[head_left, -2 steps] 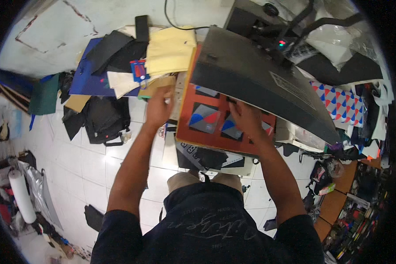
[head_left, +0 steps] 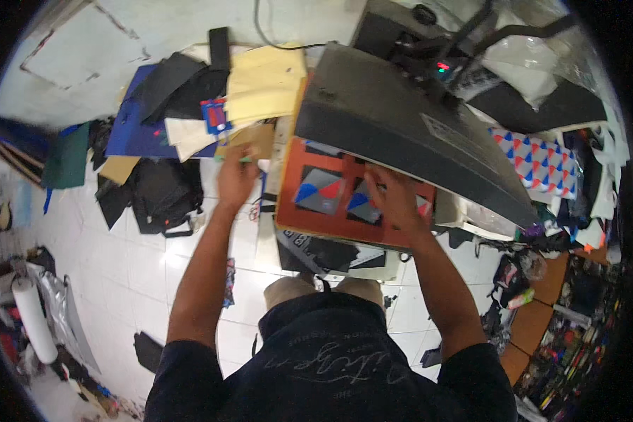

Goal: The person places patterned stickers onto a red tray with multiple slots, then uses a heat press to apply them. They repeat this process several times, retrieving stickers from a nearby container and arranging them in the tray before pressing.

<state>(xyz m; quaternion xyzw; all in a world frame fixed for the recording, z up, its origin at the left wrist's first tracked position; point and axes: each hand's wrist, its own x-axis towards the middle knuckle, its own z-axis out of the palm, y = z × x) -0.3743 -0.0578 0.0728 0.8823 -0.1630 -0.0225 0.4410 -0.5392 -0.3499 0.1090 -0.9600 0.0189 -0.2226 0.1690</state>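
Note:
A heat press stands before me, its dark upper plate [head_left: 401, 126] raised at a slant over a reddish-orange lower bed [head_left: 288, 211]. Dark square pieces with grey, blue and red triangle prints lie in rows on the bed; one printed square [head_left: 318, 190] shows whole at the left. My right hand [head_left: 399, 200] is over the bed beside another printed square [head_left: 362, 202], fingers stretched under the plate's edge; its tips are partly blurred. My left hand [head_left: 238, 179] hovers left of the bed, near a brown sheet [head_left: 259, 137]. Its fingers look bent, but blur hides whether they hold anything.
Yellow sheets [head_left: 264, 81], black pieces [head_left: 165, 95] and a blue board [head_left: 130, 130] are piled at the back left. A triangle-patterned sheet [head_left: 538, 163] lies to the right. A black bag [head_left: 165, 197] is on the left, above the white tiled floor [head_left: 126, 274].
My left hand has moved slightly left, away from the press bed. The right hand stays over the printed pieces, its fingers slightly shifted. The whole view has shifted a little.

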